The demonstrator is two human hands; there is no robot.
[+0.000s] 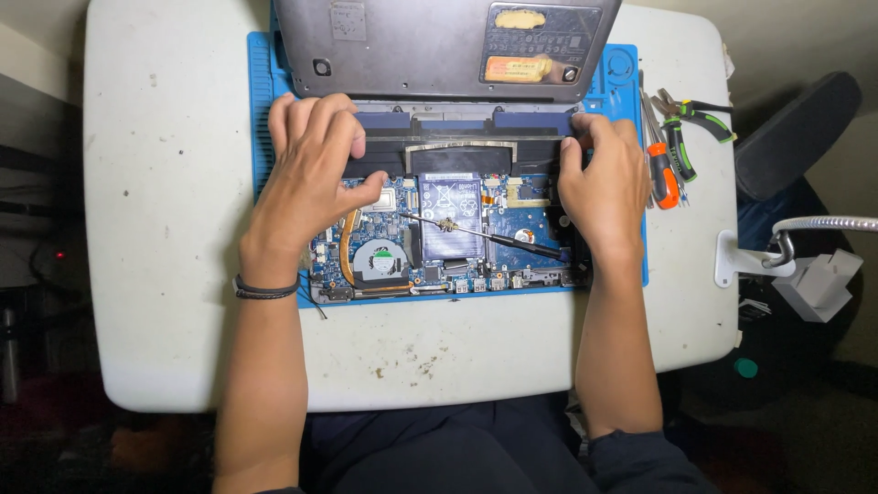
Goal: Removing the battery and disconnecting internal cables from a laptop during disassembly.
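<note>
An opened laptop (pixel 448 229) lies on a blue work mat (pixel 261 101), its blue circuit board and round fan (pixel 378 258) exposed. My left hand (pixel 311 174) grips the left end of the long black battery (pixel 457 155) along the far side. My right hand (pixel 604 187) grips the battery's right end. A thin black screwdriver (pixel 485 235) rests across the board between my hands. The grey bottom cover (pixel 430 46) lies beyond the laptop.
Pliers with green handles (pixel 700 114) and an orange-handled screwdriver (pixel 665 174) lie at the mat's right edge on the white table (pixel 155 210). A lamp clamp (pixel 741 261) sits at the table's right rim, with a dark chair (pixel 796 133) beyond.
</note>
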